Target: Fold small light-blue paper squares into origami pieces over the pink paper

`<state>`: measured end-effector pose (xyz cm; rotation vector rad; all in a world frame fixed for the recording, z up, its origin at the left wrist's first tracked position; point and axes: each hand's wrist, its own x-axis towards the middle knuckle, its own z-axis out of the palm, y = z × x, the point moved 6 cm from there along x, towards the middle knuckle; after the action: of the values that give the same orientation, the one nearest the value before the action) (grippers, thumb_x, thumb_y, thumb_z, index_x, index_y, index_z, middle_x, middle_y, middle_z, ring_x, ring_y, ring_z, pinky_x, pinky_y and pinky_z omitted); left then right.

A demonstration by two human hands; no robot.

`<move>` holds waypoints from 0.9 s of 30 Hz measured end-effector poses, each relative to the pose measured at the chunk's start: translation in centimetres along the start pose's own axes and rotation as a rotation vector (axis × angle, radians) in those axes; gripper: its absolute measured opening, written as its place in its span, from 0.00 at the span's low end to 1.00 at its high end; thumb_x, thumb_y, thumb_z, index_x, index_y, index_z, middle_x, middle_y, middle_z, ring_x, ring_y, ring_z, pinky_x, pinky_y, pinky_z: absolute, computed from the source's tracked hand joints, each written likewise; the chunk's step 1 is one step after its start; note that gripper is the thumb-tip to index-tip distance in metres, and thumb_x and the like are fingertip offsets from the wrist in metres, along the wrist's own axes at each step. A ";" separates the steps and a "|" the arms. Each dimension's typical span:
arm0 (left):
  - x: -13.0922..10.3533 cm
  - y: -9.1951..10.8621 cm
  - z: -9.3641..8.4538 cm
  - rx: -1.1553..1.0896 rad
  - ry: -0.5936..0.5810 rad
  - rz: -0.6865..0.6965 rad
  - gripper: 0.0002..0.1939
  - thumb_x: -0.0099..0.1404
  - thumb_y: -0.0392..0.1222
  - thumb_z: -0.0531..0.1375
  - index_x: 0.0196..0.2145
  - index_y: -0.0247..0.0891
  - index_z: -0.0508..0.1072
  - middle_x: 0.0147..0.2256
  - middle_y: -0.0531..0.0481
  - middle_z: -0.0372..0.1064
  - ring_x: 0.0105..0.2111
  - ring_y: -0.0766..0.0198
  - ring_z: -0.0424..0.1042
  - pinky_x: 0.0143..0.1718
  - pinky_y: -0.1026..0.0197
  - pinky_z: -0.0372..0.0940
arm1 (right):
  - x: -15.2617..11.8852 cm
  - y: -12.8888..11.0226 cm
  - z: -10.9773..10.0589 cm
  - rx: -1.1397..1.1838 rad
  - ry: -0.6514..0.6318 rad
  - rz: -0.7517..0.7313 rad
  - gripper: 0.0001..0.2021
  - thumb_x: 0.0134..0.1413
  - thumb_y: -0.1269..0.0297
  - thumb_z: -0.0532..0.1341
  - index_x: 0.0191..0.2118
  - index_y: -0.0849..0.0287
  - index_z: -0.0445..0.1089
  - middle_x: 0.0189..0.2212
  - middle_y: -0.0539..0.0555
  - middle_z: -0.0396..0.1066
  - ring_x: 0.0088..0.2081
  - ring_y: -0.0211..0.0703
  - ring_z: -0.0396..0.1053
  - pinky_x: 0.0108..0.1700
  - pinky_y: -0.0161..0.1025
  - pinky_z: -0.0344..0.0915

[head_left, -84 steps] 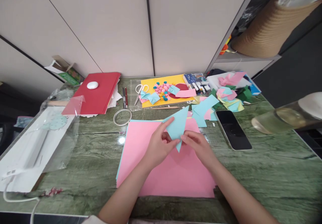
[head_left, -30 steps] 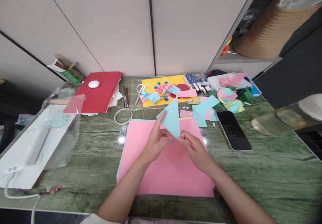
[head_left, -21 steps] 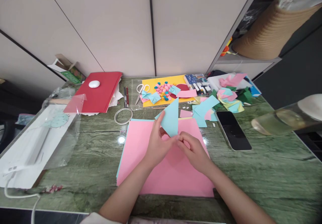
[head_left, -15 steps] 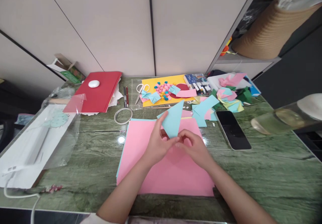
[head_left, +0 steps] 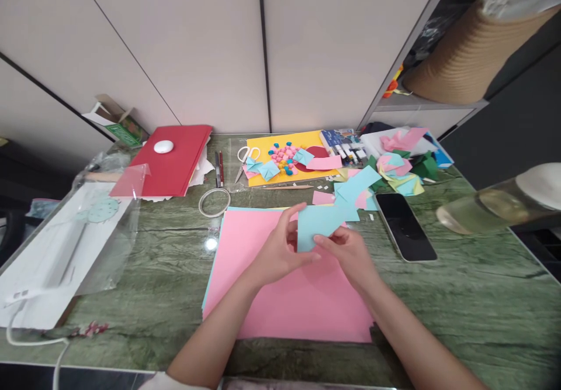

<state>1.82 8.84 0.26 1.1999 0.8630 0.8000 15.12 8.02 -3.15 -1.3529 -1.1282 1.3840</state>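
Both hands hold a folded light blue paper piece [head_left: 316, 224] just above a large pink sheet [head_left: 289, 285] that lies on the green marble table [head_left: 460, 296]. My left hand [head_left: 276, 249] pinches the piece's left edge, its forefinger raised along the top. My right hand [head_left: 348, 252] grips the lower right side with thumb and fingers. The piece shows as a short, wide shape tilted to the right. More sheets, blue and yellow, peek out under the pink one.
A black phone [head_left: 405, 226] lies right of the hands. Behind are paper scraps [head_left: 357, 188], a yellow sheet [head_left: 263, 144] with small pieces, scissors [head_left: 243, 159], pens [head_left: 218, 169], a tape ring [head_left: 214, 202] and a red folder [head_left: 169, 159]. Clear plastic wrap [head_left: 87, 232] lies left, a bottle [head_left: 495, 206] right.
The blue paper stood as a tall triangle pointing up; it is now turned down to the right and looks shorter and wider. Both hands shifted slightly right.
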 end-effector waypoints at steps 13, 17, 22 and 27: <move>0.4 -1.4 -0.3 -0.104 0.119 -0.083 0.41 0.51 0.37 0.64 0.58 0.43 0.48 0.36 0.49 0.67 0.34 0.64 0.67 0.34 0.63 0.61 | 0.0 0.0 -0.3 -0.095 0.094 0.002 0.13 0.41 0.56 0.64 0.18 0.60 0.66 0.17 0.49 0.64 0.23 0.37 0.59 0.28 0.36 0.57; 0.5 -1.4 -0.4 -0.123 0.137 -0.090 0.37 0.49 0.38 0.65 0.55 0.40 0.54 0.43 0.45 0.65 0.40 0.60 0.66 0.36 0.62 0.62 | 0.1 -0.3 0.6 -0.024 -0.046 0.008 0.10 0.44 0.57 0.62 0.26 0.60 0.70 0.26 0.52 0.71 0.29 0.40 0.65 0.35 0.38 0.60; 0.7 -1.2 -0.9 -0.257 0.100 -0.107 0.30 0.46 0.35 0.66 0.48 0.37 0.63 0.42 0.45 0.66 0.37 0.61 0.66 0.33 0.63 0.61 | -0.4 -2.5 -2.0 -0.173 0.279 -0.244 0.11 0.46 0.59 0.61 0.36 0.57 0.68 0.30 0.53 0.66 0.32 0.42 0.64 0.36 0.40 0.62; 0.4 -2.1 -0.6 -0.435 -0.007 -0.276 0.23 0.45 0.30 0.64 0.42 0.33 0.69 0.29 0.50 0.66 0.25 0.70 0.63 0.26 0.66 0.57 | -3.0 -5.4 -1.4 -0.759 0.381 -0.835 0.10 0.43 0.68 0.64 0.34 0.45 0.73 0.35 0.54 0.67 0.40 0.48 0.61 0.43 0.46 0.57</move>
<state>1.62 9.09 -1.89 0.6838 0.7779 0.7100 16.61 6.29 2.75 -1.2942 -1.7419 0.0730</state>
